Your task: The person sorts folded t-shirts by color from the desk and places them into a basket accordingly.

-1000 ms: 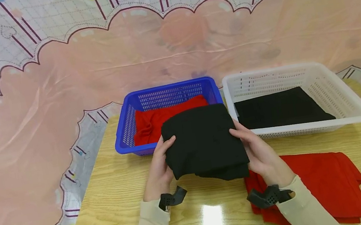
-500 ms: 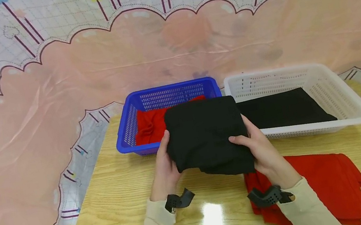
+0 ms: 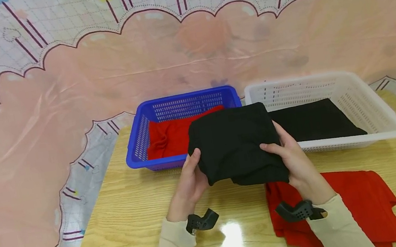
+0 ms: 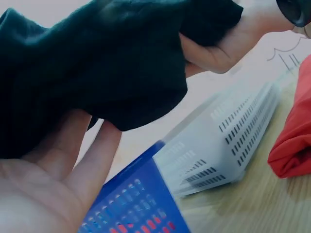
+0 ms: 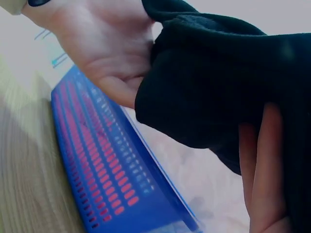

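A folded black cloth is held up in the air above the table, near the front rims of the two baskets. My left hand grips its left edge, thumb on top. On the opposite edge, my right hand does the same, its thumb pressed on the upper face. Both wrist views show fingers reaching beneath the black cloth, their tips partly hidden by it. The cloth's near edge hangs loose in uneven layers.
Behind the cloth, a blue basket contains red cloth. Beside it, a white basket contains another black cloth. A folded red cloth lies on the wooden table, partly under my right forearm.
Both hands have carried the black cloth a little to the right and slightly up, away from the blue basket's middle. The baskets and the red cloth on the table stay put.
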